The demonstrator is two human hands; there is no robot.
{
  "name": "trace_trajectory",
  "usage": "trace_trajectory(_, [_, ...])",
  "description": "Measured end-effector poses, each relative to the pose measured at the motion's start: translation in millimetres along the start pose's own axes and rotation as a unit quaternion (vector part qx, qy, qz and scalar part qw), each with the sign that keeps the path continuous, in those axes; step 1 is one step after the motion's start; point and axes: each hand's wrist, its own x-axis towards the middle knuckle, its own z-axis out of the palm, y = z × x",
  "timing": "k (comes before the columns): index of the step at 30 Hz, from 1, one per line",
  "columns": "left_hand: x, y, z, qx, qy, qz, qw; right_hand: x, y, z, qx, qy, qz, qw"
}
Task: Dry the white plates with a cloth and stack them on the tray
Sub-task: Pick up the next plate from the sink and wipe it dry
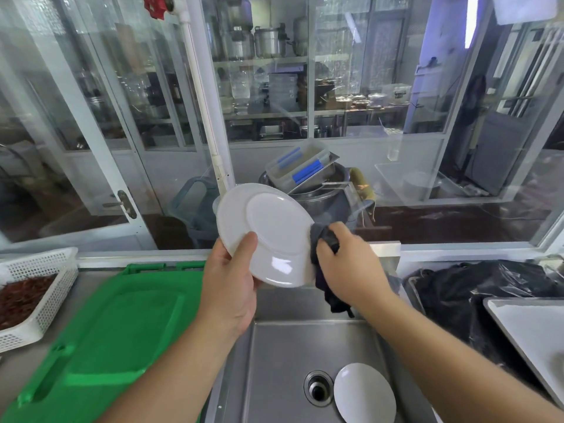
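No text, label or number is legible — anywhere.

- You hold 1 white plate [268,230] tilted above the sink, its underside facing you.
- Your dark cloth [325,239] is bunched against that plate's right edge, its tail hanging down.
- A 2nd white plate [364,392] lies in the sink basin, just beside the drain.
- The pale tray [531,328] sits at your far right.

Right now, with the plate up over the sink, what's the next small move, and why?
Probably sweep the dark cloth leftward across the plate: the right hand holds it only at the right rim, while the left hand grips the lower-left edge.
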Motion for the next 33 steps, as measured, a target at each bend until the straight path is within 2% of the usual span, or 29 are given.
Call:
trace_trajectory(3, [4,-6,1,0.01,0.023,0.016,1.0,-29,-9,10,0.005,-0.002,-0.022,1.0])
trace_trajectory(7, [8,-8,-3,0.046,0.011,0.028,0.999,-53,-27,9,-0.025,0.005,-0.134,0.991])
trace_trajectory(10, [4,-12,-6,0.097,-0.01,0.025,0.995,-40,-41,-1,-0.06,-0.002,-0.208,0.976])
trace_trajectory(14, [-8,-18,-10,0.105,-0.072,0.015,0.992,-8,-57,-20,-0.061,-0.009,-0.267,0.962])
trace_trajectory(18, [-12,-19,-14,0.113,-0.09,0.026,0.989,22,-56,-27,-0.067,0.016,-0.263,0.962])
trace_trajectory(23, [-4,-8,-14,0.1,-0.074,0.07,0.99,24,-35,-15,-0.058,0.025,-0.172,0.983])
trace_trajectory(26, [1,-5,-17,0.108,-0.05,0.079,0.99,7,-24,-4,-0.05,0.018,-0.151,0.987])
trace_trajectory(33, [-1,-17,-20,0.135,-0.069,0.043,0.988,-6,-34,-3,0.012,-0.013,-0.238,0.971])
